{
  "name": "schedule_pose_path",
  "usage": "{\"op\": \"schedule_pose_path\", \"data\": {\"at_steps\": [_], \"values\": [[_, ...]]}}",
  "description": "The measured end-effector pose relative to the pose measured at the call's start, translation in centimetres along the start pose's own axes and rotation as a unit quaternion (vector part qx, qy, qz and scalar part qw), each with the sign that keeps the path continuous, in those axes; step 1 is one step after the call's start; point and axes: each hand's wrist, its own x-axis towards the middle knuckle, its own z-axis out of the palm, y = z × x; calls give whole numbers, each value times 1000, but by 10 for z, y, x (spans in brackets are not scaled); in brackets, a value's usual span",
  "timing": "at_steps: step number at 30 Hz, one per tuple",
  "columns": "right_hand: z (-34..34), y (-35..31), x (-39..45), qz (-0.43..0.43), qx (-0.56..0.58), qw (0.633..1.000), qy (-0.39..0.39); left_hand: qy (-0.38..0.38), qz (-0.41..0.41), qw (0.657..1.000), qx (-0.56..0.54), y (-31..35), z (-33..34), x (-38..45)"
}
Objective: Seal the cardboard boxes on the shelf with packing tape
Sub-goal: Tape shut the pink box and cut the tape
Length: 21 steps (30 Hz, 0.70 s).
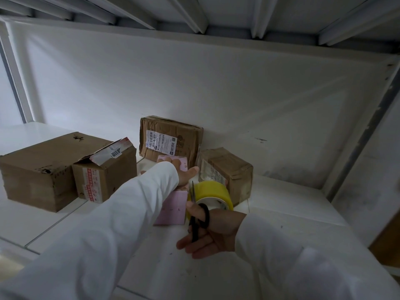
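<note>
My left hand (186,173) reaches forward, palm flat on the pink box (172,207) mid-shelf (292,204). My right hand (207,230) hooks black scissors (195,217), blades pointing away, remaining fingers loose. Yellow tape roll (213,194) stands on edge beside the pink box. Box labels are too blurred to read.

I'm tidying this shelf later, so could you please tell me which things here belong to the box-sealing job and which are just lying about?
For the job:
- pink box, under the left hand
- scissors, in the right hand
- yellow tape roll
- open-flapped box

Just there:
- large brown box
- labelled box, against the wall
- small crumpled box
</note>
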Motion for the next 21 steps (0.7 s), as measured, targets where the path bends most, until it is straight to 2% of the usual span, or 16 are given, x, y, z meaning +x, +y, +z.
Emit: {"op": "schedule_pose_path", "data": {"at_steps": [7, 10, 12, 17, 19, 21], "values": [[4, 8, -1, -33, -10, 998, 59, 2, 2, 1000, -7, -1, 0, -3], [1, 9, -6, -9, -25, 998, 62, 5, 2, 1000, -3, -2, 2, -2], [-1, 8, -7, 17, -29, 999, 32, 4, 2, 1000, -2, 0, 2, -4], [-9, 19, -4, 43, -69, 991, -109, -8, 3, 1000, 1, -1, -2, -8], [-22, 21, -9, 46, -123, 983, -127, -7, 8, 1000, 6, -1, -3, -10], [-42, 18, -19, 22, -178, 977, -113, -8, 19, 1000, 22, -1, -5, -13]]}}
